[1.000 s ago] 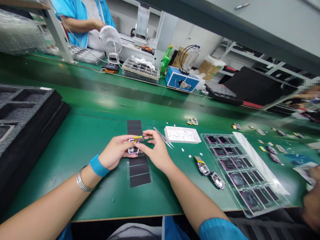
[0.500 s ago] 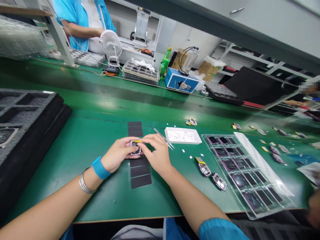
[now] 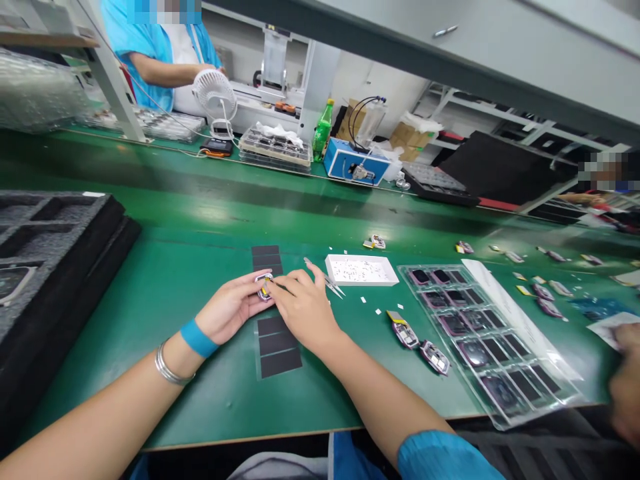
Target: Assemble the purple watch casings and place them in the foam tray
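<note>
My left hand (image 3: 231, 312) holds a small smartwatch case (image 3: 262, 285), its inside facing me, between thumb and fingers. Yellow shows inside the pale rim. The thumb and index finger of my right hand (image 3: 306, 308) press onto the case's right side and hide part of it; its other fingers are raised. Beneath both hands lies a strip of black rectangular stickers (image 3: 277, 341). Metal tweezers (image 3: 334, 287) rest just right of my right hand, beside a white box (image 3: 361, 269) of tiny pale pieces.
Two open watch cases (image 3: 434, 358) lie before a clear plastic tray (image 3: 493, 420) of dark parts. Black foam trays (image 3: 113, 233) stand at left. A person (image 3: 165, 73) works across the bench behind a white fan (image 3: 215, 93). Another person's hand (image 3: 627, 383) is at far right.
My right thumb and fingers have moved from the raised yellow piece onto the case. The yellow piece now shows inside the rim. At far right, another person's hand has come further into view.
</note>
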`<state>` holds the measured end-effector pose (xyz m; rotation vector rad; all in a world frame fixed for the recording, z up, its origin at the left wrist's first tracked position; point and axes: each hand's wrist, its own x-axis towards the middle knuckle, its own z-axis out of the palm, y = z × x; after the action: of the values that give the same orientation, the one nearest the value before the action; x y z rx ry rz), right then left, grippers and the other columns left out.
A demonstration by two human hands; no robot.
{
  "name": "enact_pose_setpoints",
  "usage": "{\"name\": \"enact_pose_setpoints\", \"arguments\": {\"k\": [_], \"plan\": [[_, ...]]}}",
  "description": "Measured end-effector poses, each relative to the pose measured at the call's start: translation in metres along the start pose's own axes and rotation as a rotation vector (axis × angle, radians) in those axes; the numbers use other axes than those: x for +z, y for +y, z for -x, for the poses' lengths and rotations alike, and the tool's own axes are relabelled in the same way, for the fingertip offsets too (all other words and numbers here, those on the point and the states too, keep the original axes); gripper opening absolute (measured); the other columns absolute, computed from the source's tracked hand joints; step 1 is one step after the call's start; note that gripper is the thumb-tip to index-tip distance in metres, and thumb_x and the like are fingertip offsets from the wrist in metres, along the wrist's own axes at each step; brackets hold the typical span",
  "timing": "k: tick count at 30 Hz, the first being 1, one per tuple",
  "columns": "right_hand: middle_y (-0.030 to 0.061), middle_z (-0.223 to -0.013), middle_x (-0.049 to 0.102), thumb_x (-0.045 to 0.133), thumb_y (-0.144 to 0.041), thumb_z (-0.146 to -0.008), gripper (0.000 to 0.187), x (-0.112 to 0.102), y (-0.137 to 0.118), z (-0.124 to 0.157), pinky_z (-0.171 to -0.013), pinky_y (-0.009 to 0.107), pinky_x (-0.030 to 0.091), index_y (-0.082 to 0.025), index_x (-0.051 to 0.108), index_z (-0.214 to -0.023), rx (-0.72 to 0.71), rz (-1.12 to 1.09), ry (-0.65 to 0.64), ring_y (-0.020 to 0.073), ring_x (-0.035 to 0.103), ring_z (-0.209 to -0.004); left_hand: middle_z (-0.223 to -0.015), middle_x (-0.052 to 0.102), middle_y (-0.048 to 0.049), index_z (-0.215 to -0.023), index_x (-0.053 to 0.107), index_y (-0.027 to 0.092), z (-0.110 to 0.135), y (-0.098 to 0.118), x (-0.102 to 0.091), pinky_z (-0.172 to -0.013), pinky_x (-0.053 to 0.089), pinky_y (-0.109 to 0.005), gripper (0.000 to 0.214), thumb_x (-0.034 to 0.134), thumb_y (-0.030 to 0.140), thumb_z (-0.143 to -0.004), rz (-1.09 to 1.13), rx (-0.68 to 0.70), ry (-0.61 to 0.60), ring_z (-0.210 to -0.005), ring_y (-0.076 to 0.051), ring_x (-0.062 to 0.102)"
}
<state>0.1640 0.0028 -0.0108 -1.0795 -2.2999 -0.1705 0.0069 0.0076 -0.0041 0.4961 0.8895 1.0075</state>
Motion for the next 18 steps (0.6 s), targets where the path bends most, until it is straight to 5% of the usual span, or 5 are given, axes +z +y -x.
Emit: {"name": "enact_pose_setpoints", "arguments": {"k": [5,9,13,18], "plan": [[0.0035,-0.097,0.062,0.062,-0.021,-0.083,0.009,0.003,0.007,-0.002,-0.092,0.039,0.042,-0.023,0.066,-0.092,0.181,-0.361,-0.010,0.0184,0.054,-0.095,-0.095,0.069,-0.0095,-0.109,0.062,0.012,-0.001,0.001,-0.002,-0.082,0.053,-0.030,0.033,0.065,0.011,-0.076,-0.076,0.038,-0.085,-0.082,-0.015,0.065],[0.0078,-0.119,0.051,0.068,-0.020,-0.072,0.044,0.010,0.016,-0.001,-0.090,0.036,0.048,-0.023,0.054,-0.113,0.421,-0.807,-0.044,0.0200,0.051,-0.110,-0.099,0.069,-0.0103,-0.109,0.064,0.014,-0.004,-0.002,-0.006,-0.080,0.052,-0.031,0.043,0.075,0.022,-0.069,-0.133,0.083,-0.184,-0.086,-0.018,0.065],[0.0096,-0.120,0.057,0.067,-0.031,-0.073,0.066,0.015,0.016,-0.001,-0.087,0.040,0.052,-0.025,0.037,-0.131,0.561,-1.237,-0.257,0.0216,0.060,-0.104,-0.096,0.070,-0.0117,-0.105,0.065,0.013,-0.008,-0.008,-0.008,-0.074,0.052,-0.030,0.048,0.080,0.027,-0.062,-0.197,0.138,-0.198,-0.082,-0.019,0.066],[0.0115,-0.124,0.057,0.069,-0.042,-0.074,0.073,0.018,0.012,-0.001,-0.093,0.044,0.050,-0.026,0.034,-0.136,0.562,-1.239,-0.218,0.0254,0.062,-0.105,-0.091,0.070,-0.0128,-0.100,0.068,0.011,-0.006,-0.004,0.002,-0.071,0.052,-0.033,0.050,0.081,0.030,-0.056,-0.268,0.278,-0.148,-0.076,-0.020,0.066]]}}
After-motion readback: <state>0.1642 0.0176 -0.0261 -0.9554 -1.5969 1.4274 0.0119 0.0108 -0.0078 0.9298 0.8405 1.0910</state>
